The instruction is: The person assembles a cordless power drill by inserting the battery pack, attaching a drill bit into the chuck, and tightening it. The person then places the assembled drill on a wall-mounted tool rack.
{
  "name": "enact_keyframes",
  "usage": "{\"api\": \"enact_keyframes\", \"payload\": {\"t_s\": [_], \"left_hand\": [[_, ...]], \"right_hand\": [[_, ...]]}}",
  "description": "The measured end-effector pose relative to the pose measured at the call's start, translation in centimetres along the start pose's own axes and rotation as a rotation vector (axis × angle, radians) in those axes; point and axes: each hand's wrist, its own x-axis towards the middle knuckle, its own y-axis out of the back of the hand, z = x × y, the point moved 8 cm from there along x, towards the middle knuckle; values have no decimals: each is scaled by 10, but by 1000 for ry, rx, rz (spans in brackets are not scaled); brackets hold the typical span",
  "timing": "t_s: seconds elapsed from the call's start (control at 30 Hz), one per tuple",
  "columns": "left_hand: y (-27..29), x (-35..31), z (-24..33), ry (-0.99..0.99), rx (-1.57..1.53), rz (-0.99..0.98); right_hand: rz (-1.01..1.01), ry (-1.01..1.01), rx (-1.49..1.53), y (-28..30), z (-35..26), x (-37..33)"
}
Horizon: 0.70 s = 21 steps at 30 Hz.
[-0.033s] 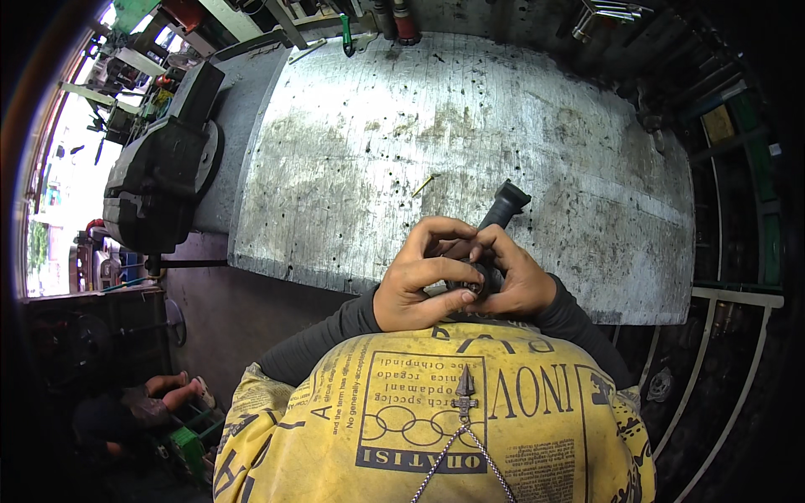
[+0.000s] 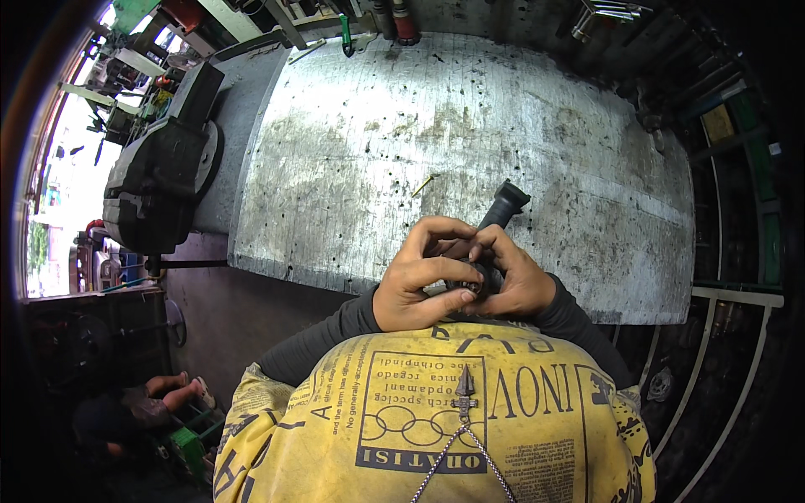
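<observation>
Close to my chest, at the near edge of the worn pale workbench (image 2: pixel 369 159), both hands are closed round a black tool with a cylindrical body (image 2: pixel 506 204). Its flared end points away over the bench, while the near end is mostly hidden by fingers. My left hand (image 2: pixel 423 281) curls over the near end from the left, thumb and fingers meeting there. From the other side, my right hand (image 2: pixel 518 272) wraps the body, with its fingertips bent toward the left ones. A thin yellowish rod-like piece (image 2: pixel 425 185) lies on the bench beyond my hands.
Left of the bench stands a bulky dark machine (image 2: pixel 155 189) with a round disc. A green-handled tool (image 2: pixel 347 38) and a red-and-black cylinder (image 2: pixel 406 25) sit along the far edge. Metal racks (image 2: pixel 713 369) line the right. Another person's leg (image 2: pixel 172 394) shows at lower left.
</observation>
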Motion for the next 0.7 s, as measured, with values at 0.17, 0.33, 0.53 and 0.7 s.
{"api": "enact_keyframes", "payload": {"t_s": [0.17,0.33,0.53,0.7], "left_hand": [[1,3,-1,-16,23,-8],[2,1,-3,7,41,-21],[2,1,-3,15,44,-24],[0,1,-4,22,16,-18]], "right_hand": [[-106,105,-122,4,-3,2],[-11,-33,-37,4,7,-2],[-128,164,-299,-1,-11,4],[-20,-24,-49,1,3,0]]}}
